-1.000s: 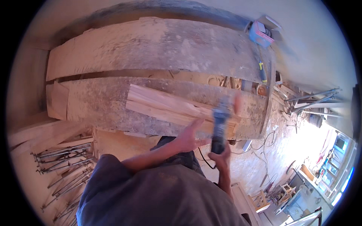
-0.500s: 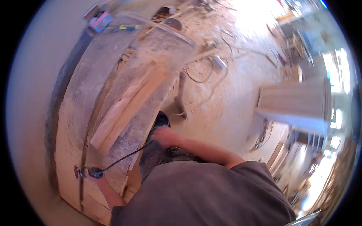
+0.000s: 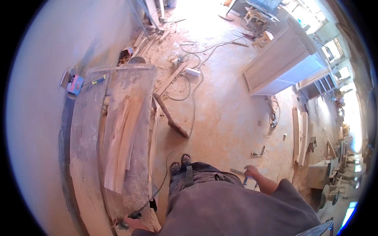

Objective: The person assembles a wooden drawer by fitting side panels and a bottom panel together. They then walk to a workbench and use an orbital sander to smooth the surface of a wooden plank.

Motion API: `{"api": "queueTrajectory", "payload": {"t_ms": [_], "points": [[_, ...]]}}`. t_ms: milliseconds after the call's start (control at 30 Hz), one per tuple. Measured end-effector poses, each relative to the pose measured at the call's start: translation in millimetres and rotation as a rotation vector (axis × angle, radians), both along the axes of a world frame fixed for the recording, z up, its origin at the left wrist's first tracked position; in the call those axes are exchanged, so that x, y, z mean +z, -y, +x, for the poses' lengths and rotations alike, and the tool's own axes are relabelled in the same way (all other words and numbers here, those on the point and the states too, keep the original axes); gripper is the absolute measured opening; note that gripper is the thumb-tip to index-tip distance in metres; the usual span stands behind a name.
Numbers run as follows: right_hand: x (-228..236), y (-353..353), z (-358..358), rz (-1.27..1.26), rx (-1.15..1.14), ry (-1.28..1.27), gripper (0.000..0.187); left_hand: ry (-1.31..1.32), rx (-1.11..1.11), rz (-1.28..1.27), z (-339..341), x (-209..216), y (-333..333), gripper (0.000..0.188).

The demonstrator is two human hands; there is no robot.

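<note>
At the lower left, my left hand (image 3: 136, 223) is closed on a small angle grinder (image 3: 121, 223), low over the near end of the bench (image 3: 136, 188). The black cord (image 3: 157, 191) trails from the tool toward the floor. Just ahead of it on the bench lie long pieces of pale reddish timber (image 3: 120, 151). Out to my right, my right hand (image 3: 251, 172) has its fingers curled; what they hold, if anything, does not show. Beside that hand appear a metal bar (image 3: 237, 172) and a blue part; whether I touch them I cannot tell.
A yellow-handled tool (image 3: 99, 79) and a small box (image 3: 75, 84) lie at the bench's far end. A dark-ended wooden piece (image 3: 172, 120) leans by its side. Cables, a white block (image 3: 192, 72) and a clamp (image 3: 258, 151) lie on the floor. A large wooden cabinet (image 3: 279, 59) stands right.
My view has swung to the right, so the bench sits farther left. My right hand has moved from in front of my waist out to the right. The grinder stays in my left hand.
</note>
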State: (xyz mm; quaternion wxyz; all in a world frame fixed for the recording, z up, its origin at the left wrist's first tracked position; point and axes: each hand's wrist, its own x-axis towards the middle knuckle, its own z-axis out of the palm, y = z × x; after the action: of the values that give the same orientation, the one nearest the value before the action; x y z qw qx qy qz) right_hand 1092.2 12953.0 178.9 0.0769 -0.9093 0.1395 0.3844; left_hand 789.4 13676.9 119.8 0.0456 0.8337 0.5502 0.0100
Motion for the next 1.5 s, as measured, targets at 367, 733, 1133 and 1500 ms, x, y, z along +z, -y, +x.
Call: {"api": "queueTrajectory", "payload": {"t_ms": [367,733,1133,1500], "points": [[-10,-111,-110,0.427,-0.099,0.113,0.034,0.106,-0.254,-0.266,171,11,106,0.050],[-35,-92,-213,0.392,-0.846,0.377,0.032,0.071,-0.578,-0.125,311,35,95,0.052],[-125,5,-303,0.302,-1.052,0.174,0.042,0.221,-0.929,-0.049,467,18,297,0.053],[-174,150,-211,0.122,-0.900,0.399,0.036,-0.347,-1.745,-0.585,478,106,548,0.072]]}}
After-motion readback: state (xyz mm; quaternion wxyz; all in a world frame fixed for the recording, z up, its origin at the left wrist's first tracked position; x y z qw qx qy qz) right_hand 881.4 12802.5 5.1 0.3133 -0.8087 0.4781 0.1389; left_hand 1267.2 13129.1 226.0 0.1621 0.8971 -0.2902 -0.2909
